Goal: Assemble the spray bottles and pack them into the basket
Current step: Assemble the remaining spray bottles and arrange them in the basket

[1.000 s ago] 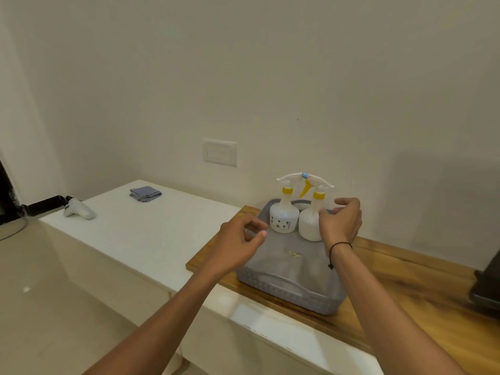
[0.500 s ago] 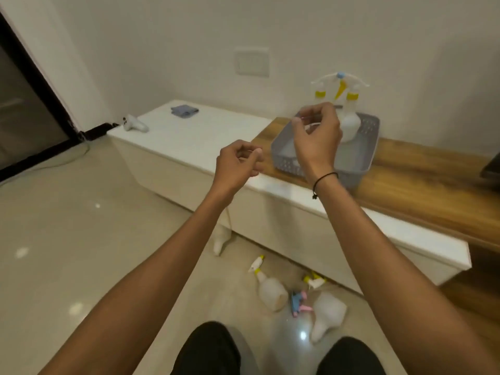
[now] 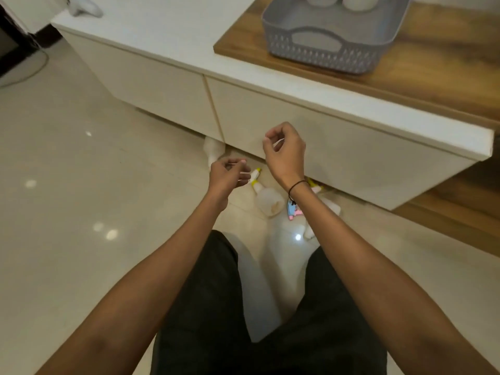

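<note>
The grey basket [image 3: 311,54] stands on a wooden top [image 3: 422,60], with the bases of two white bottles [image 3: 357,2] showing at its far end. On the floor below lie a white bottle with a yellow collar [image 3: 266,197], a blue and pink spray head [image 3: 293,211], a yellow spray head [image 3: 315,185] and a second white bottle [image 3: 332,208] partly hidden by my right arm. My left hand [image 3: 228,174] and right hand [image 3: 284,151] hang above them, loosely curled and empty.
A long white cabinet [image 3: 270,115] runs across the view, its front edge just beyond my hands. Another white bottle [image 3: 213,151] lies half under it. A white controller [image 3: 84,8] sits at its far left end. My legs in dark trousers [image 3: 216,307] are below.
The view has tilted down from the basket to the floor. Both hands have come away from the basket and dropped in front of the cabinet, above the loose bottle parts.
</note>
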